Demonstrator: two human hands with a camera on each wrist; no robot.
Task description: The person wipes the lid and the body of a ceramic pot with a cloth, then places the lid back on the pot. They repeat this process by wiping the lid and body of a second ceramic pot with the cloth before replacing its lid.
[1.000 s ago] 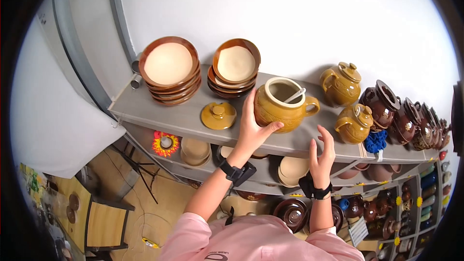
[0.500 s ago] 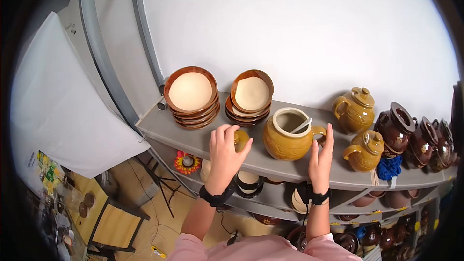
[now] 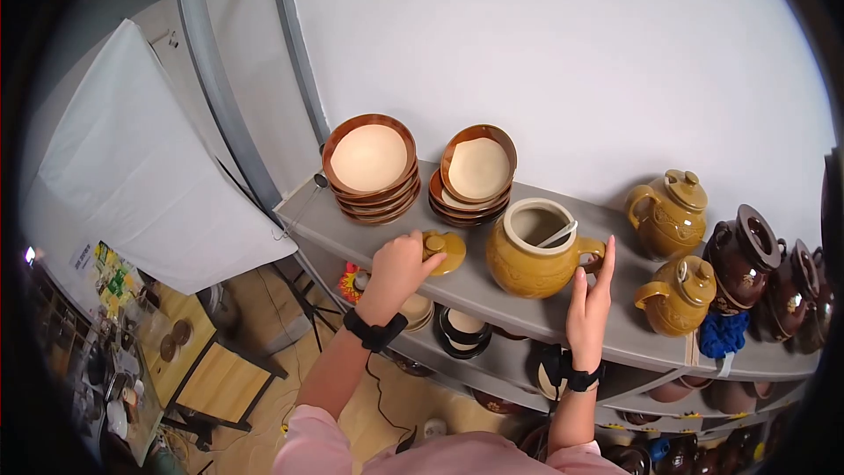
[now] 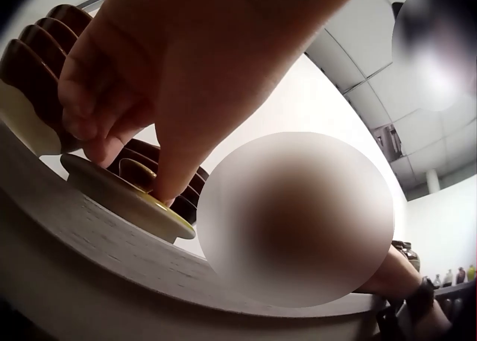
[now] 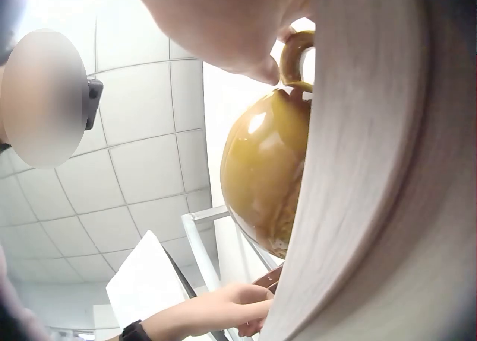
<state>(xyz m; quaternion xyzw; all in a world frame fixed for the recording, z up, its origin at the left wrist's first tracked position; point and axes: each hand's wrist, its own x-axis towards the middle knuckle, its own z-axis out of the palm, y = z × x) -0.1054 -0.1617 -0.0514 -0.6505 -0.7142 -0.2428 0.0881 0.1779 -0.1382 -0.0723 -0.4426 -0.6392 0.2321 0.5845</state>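
On the grey shelf stands a mustard-brown ceramic pot (image 3: 527, 270), uncovered, with a pale spoon (image 3: 560, 233) leaning inside its cream rim. My left hand (image 3: 397, 274) is at the matching lid (image 3: 453, 252), left of the pot. In the left wrist view, thumb and fingers come down on either side of the knob of the lid (image 4: 123, 201), gripping it low over the shelf. My right hand (image 3: 591, 310) holds its fingers straight beside the pot's handle (image 3: 591, 252). In the right wrist view, the thumb is close to the handle (image 5: 289, 62).
Two stacks of brown-rimmed bowls (image 3: 369, 158) (image 3: 479, 167) stand behind the lid. To the right are two smaller lidded pots (image 3: 673, 215) (image 3: 677, 299), dark brown jars (image 3: 743, 259) and a blue cloth bundle (image 3: 723, 332). More pottery sits on the shelves below.
My left hand has left the pot's side and moved left to the lid, taking hold of it. The right hand has come up beside the handle. The head view has shifted.
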